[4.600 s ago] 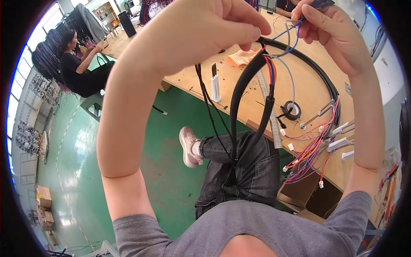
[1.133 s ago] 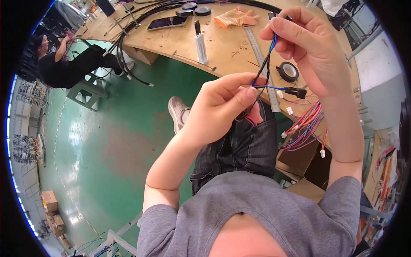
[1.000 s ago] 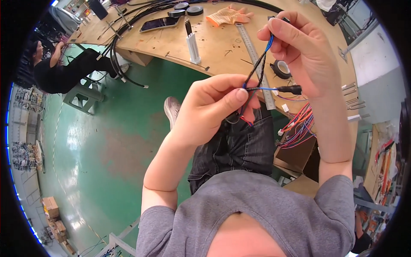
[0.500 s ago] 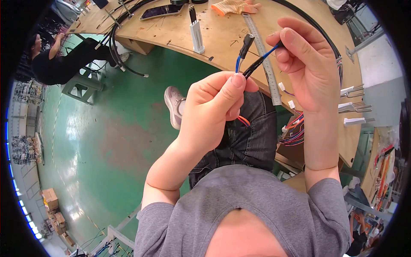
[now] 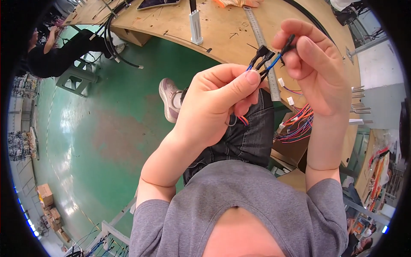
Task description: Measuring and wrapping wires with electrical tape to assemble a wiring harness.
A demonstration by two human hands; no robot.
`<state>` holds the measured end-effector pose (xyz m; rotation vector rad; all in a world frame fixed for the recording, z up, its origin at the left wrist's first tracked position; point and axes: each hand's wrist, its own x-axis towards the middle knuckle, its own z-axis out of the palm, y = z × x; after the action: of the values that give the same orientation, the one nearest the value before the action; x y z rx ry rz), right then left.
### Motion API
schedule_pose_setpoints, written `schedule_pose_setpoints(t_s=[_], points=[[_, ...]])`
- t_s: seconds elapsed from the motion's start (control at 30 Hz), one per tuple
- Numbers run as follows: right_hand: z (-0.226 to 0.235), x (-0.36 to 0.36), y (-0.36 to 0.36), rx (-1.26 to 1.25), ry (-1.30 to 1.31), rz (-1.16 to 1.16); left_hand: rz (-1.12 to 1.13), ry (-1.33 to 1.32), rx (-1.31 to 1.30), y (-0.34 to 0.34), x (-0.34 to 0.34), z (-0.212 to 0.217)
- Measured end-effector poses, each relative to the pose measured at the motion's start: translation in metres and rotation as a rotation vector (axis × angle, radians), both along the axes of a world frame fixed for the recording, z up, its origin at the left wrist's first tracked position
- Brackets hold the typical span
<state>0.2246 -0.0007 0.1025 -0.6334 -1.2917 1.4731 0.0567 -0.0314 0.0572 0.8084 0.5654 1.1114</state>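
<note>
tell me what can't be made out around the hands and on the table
All in the head view:
Gripped stretch of the blue and black wires: hidden by the left hand.
Whether the right hand touches the black wire end: too small to tell.
Rest of the orange glove: cut off by the upper edge.
Fine marks on the ruler: too small.

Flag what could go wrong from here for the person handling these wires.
The left hand pinches wires close together below black connectors, so one might slip or tangle.

The right hand is at another connector, though its grip is unclear; a hard pull could strain the blue wire behind it.

A loose wire bundle hangs past the edge of the table, beside the right forearm in view, which might snag it.
</note>
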Motion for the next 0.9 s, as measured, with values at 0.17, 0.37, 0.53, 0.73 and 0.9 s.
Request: schedule_pose_setpoints(t_s=[0.17, 0.37, 0.53, 0.73, 0.9], points=[[-0.007, -0.008, -0.006, 0.066, -0.096, -0.089, -0.021, -0.146, -0.171, -0.001, -0.001, 0.002], [-0.005, -0.016, -0.011, 0.226, -0.218, -0.27, -0.037, -0.123, -0.131, 0.0, -0.003, 0.001], [-0.01, -0.013, -0.012, 0.312, -0.308, -0.443, 0.018, -0.157, -0.139, -0.002, -0.001, 0.002], [-0.013, -0.017, -0.014, 0.379, -0.22, -0.514, 0.045, -0.121, -0.157, -0.002, 0.001, 0.003], [-0.015, -0.017, -0.011, 0.424, -0.225, -0.535, 0.008, -0.155, -0.145, -0.002, 0.0, 0.002]])
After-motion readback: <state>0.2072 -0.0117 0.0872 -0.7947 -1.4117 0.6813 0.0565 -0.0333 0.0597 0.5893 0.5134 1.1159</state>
